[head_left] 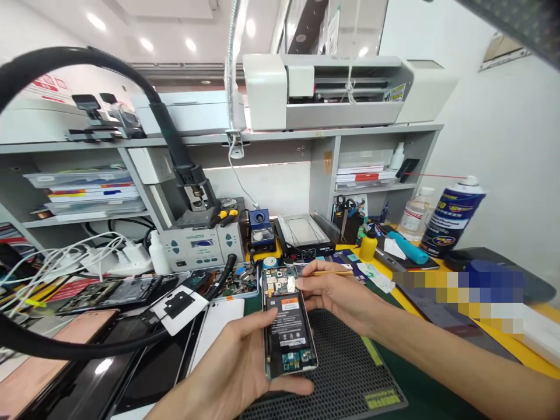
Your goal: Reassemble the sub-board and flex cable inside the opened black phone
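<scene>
My left hand cradles an opened phone from below, its back cover off, black battery and circuit boards showing. My right hand is pinched on a thin yellowish tool, its fingertips resting at the top board of the phone. Both hands hover over a black perforated mat on the bench.
A rework station with a black hose stands behind. White cables and dismantled phones lie left. A blue spray can, bottles and a scissors holder stand right. Shelves and a white machine rise behind.
</scene>
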Demonstrator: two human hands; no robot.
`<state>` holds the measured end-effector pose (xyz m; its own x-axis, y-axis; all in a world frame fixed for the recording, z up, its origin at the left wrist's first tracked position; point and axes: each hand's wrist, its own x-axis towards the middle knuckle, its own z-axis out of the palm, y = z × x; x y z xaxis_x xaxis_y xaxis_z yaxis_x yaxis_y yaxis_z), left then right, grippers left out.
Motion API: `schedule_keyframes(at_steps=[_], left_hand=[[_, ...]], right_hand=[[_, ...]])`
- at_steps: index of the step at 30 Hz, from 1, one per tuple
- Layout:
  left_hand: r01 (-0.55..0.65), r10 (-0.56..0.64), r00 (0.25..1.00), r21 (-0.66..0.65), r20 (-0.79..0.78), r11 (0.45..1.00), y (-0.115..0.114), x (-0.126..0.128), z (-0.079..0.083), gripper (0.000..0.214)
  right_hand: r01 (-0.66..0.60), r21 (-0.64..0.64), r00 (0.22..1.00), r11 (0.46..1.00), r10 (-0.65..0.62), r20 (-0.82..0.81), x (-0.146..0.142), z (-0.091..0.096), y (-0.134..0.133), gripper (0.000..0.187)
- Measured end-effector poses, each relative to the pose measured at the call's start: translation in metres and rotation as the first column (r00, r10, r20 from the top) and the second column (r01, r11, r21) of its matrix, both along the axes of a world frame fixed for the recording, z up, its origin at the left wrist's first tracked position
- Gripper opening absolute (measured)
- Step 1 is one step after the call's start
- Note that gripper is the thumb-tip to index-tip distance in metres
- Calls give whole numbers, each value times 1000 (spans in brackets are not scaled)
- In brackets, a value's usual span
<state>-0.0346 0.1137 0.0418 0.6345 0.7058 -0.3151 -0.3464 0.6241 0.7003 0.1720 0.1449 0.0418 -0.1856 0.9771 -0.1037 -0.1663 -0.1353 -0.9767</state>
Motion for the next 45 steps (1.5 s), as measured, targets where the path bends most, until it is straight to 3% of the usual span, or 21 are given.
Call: schedule_keyframes(at_steps=[5,10,13,15,18,22,24,26,30,32,34,37,45], left_hand=[[-96,98,993,32,-67,995,4,-10,1,32],[-162,164,984,27,-75,986,6,-13,3,30],[-192,197,977,64,-84,979,8,-13,5,31],[-218,223,972,84,-67,972,8,-12,5,32],[-248,253,966,94,-44,964,7,-9,2,32],[-253,255,967,94,-19,963,4,-5,-2,30],[-258,261,965,94,-27,962,3,-4,-2,29],[-260,265,963,96,-42,961,3,-4,-2,30],[-245,251,966,91,-58,965,1,-6,0,30],[-249,255,965,93,-57,964,1,-8,1,31],[-255,262,963,100,-61,962,1,-9,3,32],[-235,242,966,79,-95,969,3,-9,7,34],[-218,223,969,60,-106,974,5,-11,11,20]], right_hand=[[0,169,994,986,-18,105,-17,13,6,12],[50,408,931,912,-191,313,-9,22,-12,13],[-80,435,898,897,-124,421,-7,21,-31,15],[-227,557,838,799,-132,530,-11,17,-41,16],[-334,672,791,660,-191,581,-19,9,-48,21],[-375,744,797,553,-219,563,-25,-2,-44,23],[-389,755,799,527,-215,562,-25,-6,-42,25],[-362,746,815,559,-198,544,-24,-9,-42,25],[-95,540,879,836,-184,439,-21,-10,-45,14],[53,388,911,920,-204,359,-19,-9,-44,16],[116,290,933,950,-204,298,-18,-7,-41,19],[111,211,953,971,-165,256,-16,-4,-36,20],[71,188,961,980,-118,248,-12,-3,-37,23]])
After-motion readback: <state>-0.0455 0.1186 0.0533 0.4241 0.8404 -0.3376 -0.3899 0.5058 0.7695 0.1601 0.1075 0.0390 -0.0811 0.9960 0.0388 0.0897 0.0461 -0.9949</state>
